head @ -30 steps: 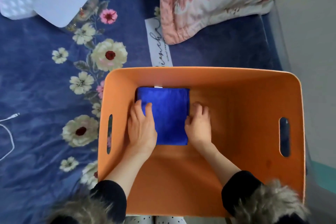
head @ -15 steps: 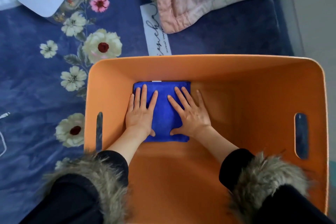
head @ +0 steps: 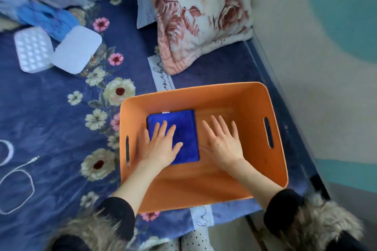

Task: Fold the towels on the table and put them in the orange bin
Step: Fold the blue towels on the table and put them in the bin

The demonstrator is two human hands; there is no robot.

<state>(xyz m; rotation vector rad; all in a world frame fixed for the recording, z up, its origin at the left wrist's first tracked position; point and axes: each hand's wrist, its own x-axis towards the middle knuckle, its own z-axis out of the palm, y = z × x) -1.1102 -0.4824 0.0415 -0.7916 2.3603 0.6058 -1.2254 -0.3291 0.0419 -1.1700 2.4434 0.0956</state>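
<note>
A folded blue towel (head: 183,128) lies flat in the left half of the orange bin (head: 255,96), against its far wall. My left hand (head: 161,144) is over the towel's near left part with its fingers spread and straight. Over the bare bin floor just right of the towel is my right hand (head: 224,144), fingers spread and holding nothing. Whether either hand still touches what lies under it is unclear. A light blue cloth (head: 47,18) lies bunched at the far left on the flowered blue blanket (head: 51,118).
A flowered pink pillow (head: 200,12) lies beyond the bin. Two white boxes (head: 59,49) sit at the far left, and a white cable (head: 18,171) loops at the near left. The bed edge and wall run along the right.
My right hand has left the towel and moved right over the bin floor. The left hand slid back toward me. The camera pulled up and away, showing more of the bed.
</note>
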